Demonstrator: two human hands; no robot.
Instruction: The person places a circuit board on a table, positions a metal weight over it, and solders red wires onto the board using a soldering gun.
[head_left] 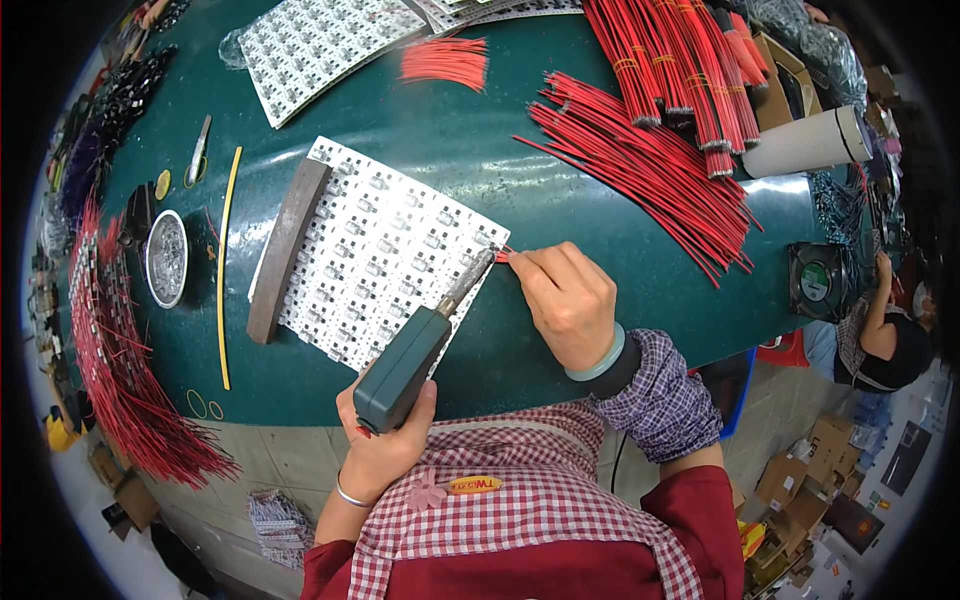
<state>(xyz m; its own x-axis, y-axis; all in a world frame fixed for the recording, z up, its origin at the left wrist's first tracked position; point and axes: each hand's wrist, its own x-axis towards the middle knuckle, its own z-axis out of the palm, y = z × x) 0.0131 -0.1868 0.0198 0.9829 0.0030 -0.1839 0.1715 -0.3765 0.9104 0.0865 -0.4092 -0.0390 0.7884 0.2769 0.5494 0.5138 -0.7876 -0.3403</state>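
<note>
"Right of the frame's centre, what is being joined?"

"Apparently a thin red wire (pixel 503 256) to the right-hand corner of the white board (pixel 385 255), which lies askew across the middle on the green table (pixel 440 130). I take it for soldering, though the joint itself is too small to read."

"How would you do that well?"

"I'd set the wire end squarely on its spot and hold it motionless while the metal nose (pixel 478 275) of the green-handled tool (pixel 405 370) heats it. Best to let the joint firm up before the wire is released, and to guard against a tug that could lift it. The dark bar (pixel 290 255) on the board's left edge should help as a weight."

"And the fingers?"

"The left hand (pixel 395 435), lower centre, is wrapped round the tool's handle, with the nose slanting to the upper right over the board. Whether its tip touches the wire, I can't tell."

"The other one?"

"The right hand (pixel 570 300), right of centre, has thumb and forefinger closed in a pinch on the wire, the remaining fingers curled under. Those fingertips are near the hot end, so I'd grip a touch farther back if the wire allows."

"Spare wire?"

"Loose red wires (pixel 640 190) lie fanned out at the upper right, within easy reach, I'd judge."
</note>
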